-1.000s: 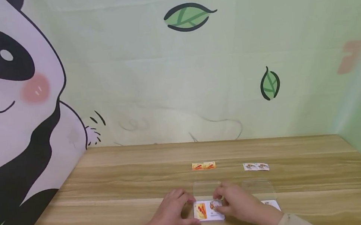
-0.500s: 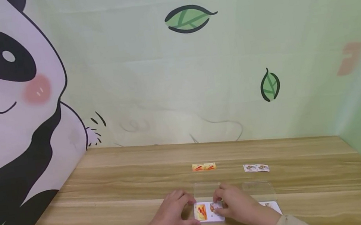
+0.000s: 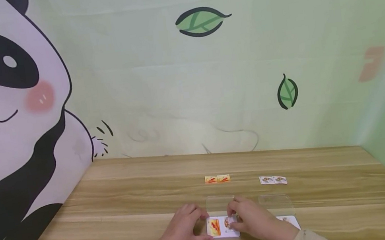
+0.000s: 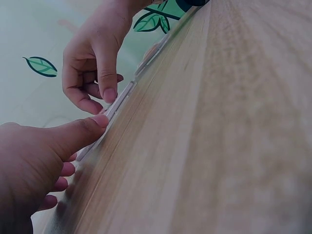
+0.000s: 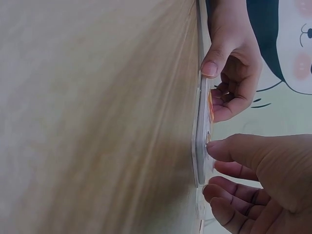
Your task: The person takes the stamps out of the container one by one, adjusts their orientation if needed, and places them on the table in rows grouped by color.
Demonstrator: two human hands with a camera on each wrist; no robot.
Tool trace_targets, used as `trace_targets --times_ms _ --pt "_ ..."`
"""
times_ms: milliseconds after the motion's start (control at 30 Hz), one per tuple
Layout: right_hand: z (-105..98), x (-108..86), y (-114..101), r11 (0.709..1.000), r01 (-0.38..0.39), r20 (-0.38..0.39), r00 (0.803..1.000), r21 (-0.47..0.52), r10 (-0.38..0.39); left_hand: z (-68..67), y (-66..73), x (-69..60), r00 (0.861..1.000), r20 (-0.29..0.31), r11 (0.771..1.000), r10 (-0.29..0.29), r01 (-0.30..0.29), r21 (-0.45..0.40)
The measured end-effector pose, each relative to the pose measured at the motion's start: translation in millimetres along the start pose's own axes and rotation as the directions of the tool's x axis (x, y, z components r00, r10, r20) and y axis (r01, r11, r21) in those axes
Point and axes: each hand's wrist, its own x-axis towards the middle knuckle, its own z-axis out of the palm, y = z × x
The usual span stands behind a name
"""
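Note:
A white flat case [image 3: 223, 236] lies on the table with an orange-red picture card [image 3: 214, 227] on its left half and a picture card with a brown figure [image 3: 227, 223] on its right half. The left hand [image 3: 182, 231] holds the case's left edge between thumb and fingers. On the right half, the right hand [image 3: 256, 218] has thumb and curled fingertips at the brown-figure card, partly covering it. In the left wrist view the left thumb [image 4: 100, 121] lies on the case's rim. The right thumb [image 5: 214, 150] touches the top surface in the right wrist view.
A clear lid [image 3: 220, 202] stands behind the case. To the right, a second white case [image 3: 293, 219] with a clear lid [image 3: 277, 203] is partly behind the right forearm. Farther back lie two orange cards [image 3: 217, 179] and two white picture cards [image 3: 273, 179]. A fabric wall borders the table.
The head view has tipped very slightly, so everything sits a little lower in it. Both hands keep the same places on the case and card.

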Motion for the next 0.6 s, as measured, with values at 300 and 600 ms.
trace_targets --times_ms 300,600 --pt "-0.7 0.6 -1.3 1.0 0.001 -0.013 1.0 0.027 -0.001 2.0 -0.6 0.1 1.0 0.007 1.0 -0.006 0.006 0.005" --pt "-1.4 3.8 -0.4 0.998 0.018 -0.028 0.999 0.056 -0.016 1.9 -0.9 0.8 1.0 0.01 1.0 -0.013 0.013 -0.001"
